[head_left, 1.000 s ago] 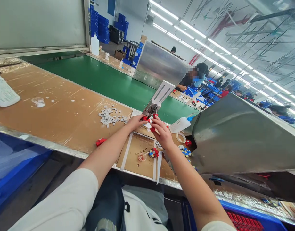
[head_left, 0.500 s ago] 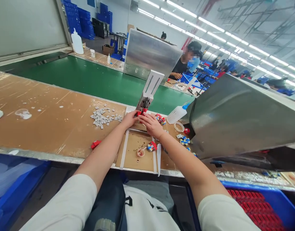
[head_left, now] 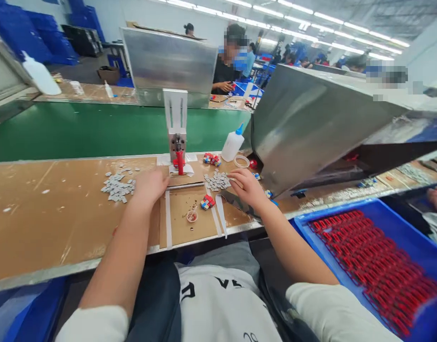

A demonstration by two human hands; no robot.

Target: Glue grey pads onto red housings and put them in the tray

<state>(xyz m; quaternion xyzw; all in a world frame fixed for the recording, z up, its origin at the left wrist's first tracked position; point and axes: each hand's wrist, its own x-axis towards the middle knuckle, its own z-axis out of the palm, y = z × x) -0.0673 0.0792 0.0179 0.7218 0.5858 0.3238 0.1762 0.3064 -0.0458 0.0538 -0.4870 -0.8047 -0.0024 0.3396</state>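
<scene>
My left hand (head_left: 150, 184) is left of the metal press fixture (head_left: 177, 137), its fingers pointing towards the fixture's base. Those fingers are blurred and partly hidden, so their grip cannot be made out. A red handle (head_left: 180, 163) hangs at the front of the fixture, apart from both hands. To the right, my right hand (head_left: 247, 186) has its fingers stretched out and apart at the edge of a pile of small grey square pieces (head_left: 217, 181). Another pile of grey pieces (head_left: 118, 186) lies beyond my left wrist.
Red, blue and white blocks (head_left: 207, 202) lie by a small cup (head_left: 191, 216). Behind are a glue bottle (head_left: 233, 144) and a tape roll (head_left: 241, 162). A blue bin (head_left: 376, 209) holds rows of red parts. A metal panel (head_left: 303, 128) rises at right; a co-worker (head_left: 228, 66) sits opposite.
Both hands have left the fixture and moved apart, left hand leftward, right hand to the grey pile. The view has turned right, showing more of the blue bin.
</scene>
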